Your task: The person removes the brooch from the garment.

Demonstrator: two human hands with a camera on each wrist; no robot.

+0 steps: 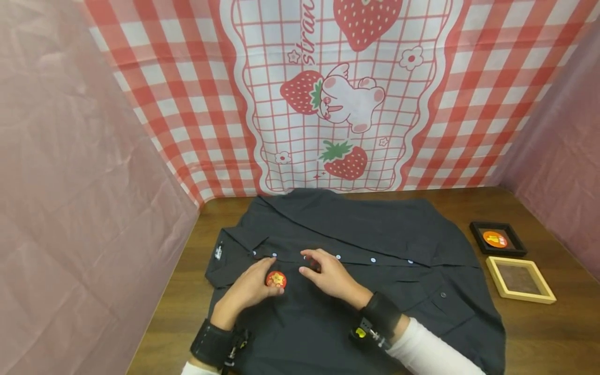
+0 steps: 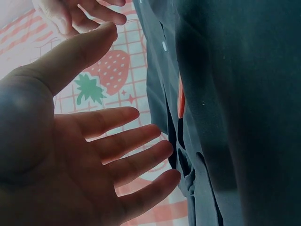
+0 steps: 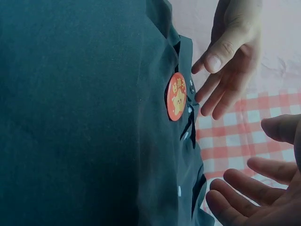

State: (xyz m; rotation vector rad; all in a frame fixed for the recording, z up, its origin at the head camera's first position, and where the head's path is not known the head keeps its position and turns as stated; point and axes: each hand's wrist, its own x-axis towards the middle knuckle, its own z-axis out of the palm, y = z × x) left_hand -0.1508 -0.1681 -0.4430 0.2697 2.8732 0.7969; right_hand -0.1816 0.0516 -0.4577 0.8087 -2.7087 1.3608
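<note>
A dark grey button-up shirt (image 1: pixel 319 317) lies spread on the table, its collar toward the left and a row of white buttons running across. On its front is a round red badge (image 1: pixel 276 279) with a yellow star figure; the right wrist view shows the badge (image 3: pixel 177 97) face-on, while the left wrist view gives only its red edge (image 2: pixel 181 99). My left hand (image 1: pixel 248 286) hovers just left of the badge, fingers extended and thumb apart. To the badge's right, my right hand (image 1: pixel 330 273) is held above the shirt, fingers loosely bent and holding nothing.
On the right of the brown wooden table (image 1: pixel 171 307) sits a black frame (image 1: pixel 479 239) with an orange round badge (image 1: pixel 495 239) inside. A pale yellow frame (image 1: pixel 527 298) lies in front of it. A strawberry-print checked cloth (image 1: pixel 187 104) hangs behind the table.
</note>
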